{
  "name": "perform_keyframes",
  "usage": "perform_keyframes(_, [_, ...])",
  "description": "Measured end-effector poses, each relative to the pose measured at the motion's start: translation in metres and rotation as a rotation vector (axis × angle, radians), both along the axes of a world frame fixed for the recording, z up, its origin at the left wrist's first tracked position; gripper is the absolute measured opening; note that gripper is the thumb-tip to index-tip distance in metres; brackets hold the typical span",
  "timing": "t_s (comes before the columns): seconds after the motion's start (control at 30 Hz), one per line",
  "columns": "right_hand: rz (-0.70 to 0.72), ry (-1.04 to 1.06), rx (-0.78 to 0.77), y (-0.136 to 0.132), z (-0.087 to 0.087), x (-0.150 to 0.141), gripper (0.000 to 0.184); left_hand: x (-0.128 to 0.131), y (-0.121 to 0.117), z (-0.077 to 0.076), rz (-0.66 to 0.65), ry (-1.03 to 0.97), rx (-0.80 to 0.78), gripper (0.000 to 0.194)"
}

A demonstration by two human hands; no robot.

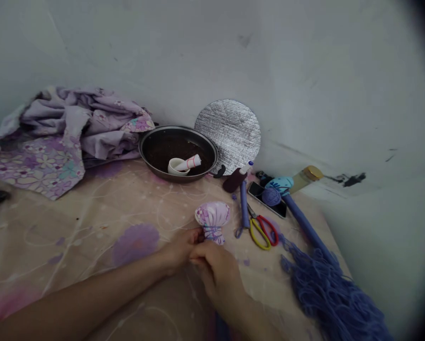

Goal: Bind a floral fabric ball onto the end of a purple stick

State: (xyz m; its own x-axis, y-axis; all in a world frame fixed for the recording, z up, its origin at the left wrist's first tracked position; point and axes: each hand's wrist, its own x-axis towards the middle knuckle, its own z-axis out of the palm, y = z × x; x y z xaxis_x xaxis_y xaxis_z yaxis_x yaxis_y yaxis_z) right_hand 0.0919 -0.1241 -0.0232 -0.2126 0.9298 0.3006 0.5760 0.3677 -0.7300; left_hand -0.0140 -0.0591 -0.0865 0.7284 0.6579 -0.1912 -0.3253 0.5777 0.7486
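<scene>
A small stuffed bundle of white and purple floral cloth [212,215] is in front of me, its rounded top facing away. Purple-blue yarn is wound round its gathered neck, and loose cloth ends flare below. My left hand [182,248] is closed on the bundle's neck from the left. Close beside it, my right hand [221,267] has its thumb and fingers pinched together; what lies between them is hidden. A dark blue strip or stick [221,327] shows below my right wrist, partly covered.
Right of the bundle lie scissors [260,232] with yellow and red handles, a yarn-wrapped stick [244,206], a phone [281,208] and tangled blue yarn [333,289]. Behind are a dark pan [152,168] holding a white cup [172,166], a silver disc [234,128] and crumpled cloth [66,118].
</scene>
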Motion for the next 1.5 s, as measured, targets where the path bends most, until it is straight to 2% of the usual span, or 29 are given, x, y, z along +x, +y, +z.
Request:
perform_keyframes(0.1, [-0.108, 0.237, -0.128, 0.009, 0.011, 0.013, 0.012, -0.001, -0.002, 0.01, -0.01, 0.022, -0.036, 0.031])
perform_keyframes(0.23, [-0.164, 0.496, -0.228, 0.022, 0.02, 0.017, 0.01, 0.0, -0.003, 0.01, -0.034, 0.057, -0.112, 0.026])
perform_keyframes(0.4, [-0.111, 0.644, -0.319, 0.035, 0.013, 0.012, 0.012, 0.0, -0.002, 0.005, -0.003, 0.051, -0.111, 0.022])
perform_keyframes(0.53, [-0.144, 0.693, -0.315, 0.033, 0.011, 0.028, 0.011, -0.002, 0.002, 0.008, -0.058, 0.013, -0.129, 0.027])
perform_keyframes(0.7, [-0.212, 0.621, -0.303, 0.015, 0.013, 0.051, 0.01, -0.005, 0.006, 0.01, -0.111, -0.048, -0.164, 0.034])
perform_keyframes(0.9, [-0.216, 0.532, -0.343, -0.004, 0.004, 0.058, 0.007, -0.007, 0.008, -0.001, -0.136, -0.077, -0.214, 0.035])
perform_keyframes(1.13, [-0.166, 0.082, -0.167, -0.011, 0.01, 0.059, 0.013, -0.004, 0.007, -0.002, -0.102, -0.036, -0.214, 0.032])
perform_keyframes(1.3, [-0.149, -0.2, -0.142, -0.014, 0.009, 0.057, 0.02, -0.003, 0.004, -0.001, -0.064, -0.028, -0.211, 0.035])
perform_keyframes(1.5, [-0.127, -0.418, -0.138, -0.013, 0.002, 0.057, 0.023, 0.0, 0.002, -0.003, 0.013, -0.068, -0.184, 0.035])
